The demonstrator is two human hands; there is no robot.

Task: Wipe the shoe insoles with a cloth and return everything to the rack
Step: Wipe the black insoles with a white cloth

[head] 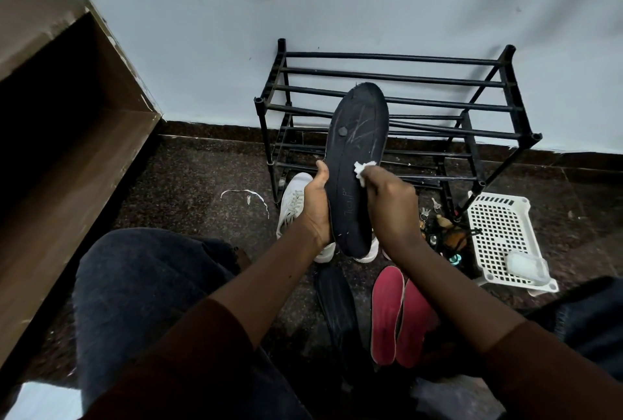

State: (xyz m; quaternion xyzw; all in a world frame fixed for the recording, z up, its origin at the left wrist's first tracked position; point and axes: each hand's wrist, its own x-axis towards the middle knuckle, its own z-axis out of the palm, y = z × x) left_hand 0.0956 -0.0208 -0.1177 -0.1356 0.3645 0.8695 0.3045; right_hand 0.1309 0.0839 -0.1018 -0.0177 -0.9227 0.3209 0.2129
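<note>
Hands meet on a black insole (357, 136) held upright in front of the black rack (397, 77): the left hand (315, 204) grips its lower half from the side, and the right hand (387, 204) pinches a small white cloth (362, 172) against its face. On the floor (188, 183) below lie a white shoe (293, 197), a second black insole (337, 305) and two red insoles (387, 311) side by side, with a white basket (499, 227) to their right.

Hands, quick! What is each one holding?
Left hand: grips the black insole.
Right hand: pinches the white cloth against it.
</note>
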